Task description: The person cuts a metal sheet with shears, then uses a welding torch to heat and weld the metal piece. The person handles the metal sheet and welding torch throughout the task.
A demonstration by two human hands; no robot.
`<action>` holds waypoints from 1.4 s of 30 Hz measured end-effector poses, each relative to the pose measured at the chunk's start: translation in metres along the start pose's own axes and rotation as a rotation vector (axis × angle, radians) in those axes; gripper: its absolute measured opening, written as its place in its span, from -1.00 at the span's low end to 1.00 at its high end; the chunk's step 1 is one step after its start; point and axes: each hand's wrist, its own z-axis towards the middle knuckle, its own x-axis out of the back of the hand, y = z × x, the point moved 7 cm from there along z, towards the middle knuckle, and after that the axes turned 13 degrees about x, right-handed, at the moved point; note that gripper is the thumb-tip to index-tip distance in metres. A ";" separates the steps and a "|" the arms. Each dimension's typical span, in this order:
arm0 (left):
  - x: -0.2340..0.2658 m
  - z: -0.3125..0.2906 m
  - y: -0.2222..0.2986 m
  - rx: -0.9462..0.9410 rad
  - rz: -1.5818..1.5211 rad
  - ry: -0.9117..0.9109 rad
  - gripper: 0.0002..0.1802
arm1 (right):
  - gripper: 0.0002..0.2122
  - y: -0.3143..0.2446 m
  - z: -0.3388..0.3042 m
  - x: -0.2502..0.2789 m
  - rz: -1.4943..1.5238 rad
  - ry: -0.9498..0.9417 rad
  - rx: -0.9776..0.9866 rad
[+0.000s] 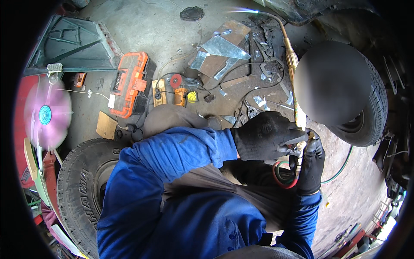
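Observation:
A lit gas welding torch (292, 60) reaches away from me, its bent copper tip bearing a blue-white flame (254, 11) at the far end. My right hand (314, 162), in a black glove, is wrapped round the torch's handle at the valve end. My left hand (267, 136), also black-gloved, has crossed over to the right, with its fingers closed at the torch's valve fittings (300, 146). Which knob the fingertips pinch is partly hidden. Red and green hoses (284, 184) loop below the handle.
Cut sheet-metal pieces (224, 46) and scraps lie on the floor ahead. To the left are an orange-black toolbox (129, 84), an angle grinder (180, 97), a running fan (45, 114) and a large tyre (82, 185). Another wheel (375, 90) stands right, partly behind a grey blur.

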 end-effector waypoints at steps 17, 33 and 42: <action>0.198 0.025 0.002 0.365 0.135 0.247 -0.64 | -0.17 -0.015 0.000 -0.001 0.020 0.064 -0.037; -0.045 -0.198 -0.362 1.322 -0.602 -0.512 -0.60 | -0.20 -0.001 0.027 -0.019 -0.130 0.096 -0.042; -0.051 -0.195 -0.362 1.112 -0.134 -0.393 -0.59 | -0.25 0.026 0.054 -0.013 -0.155 0.105 -0.140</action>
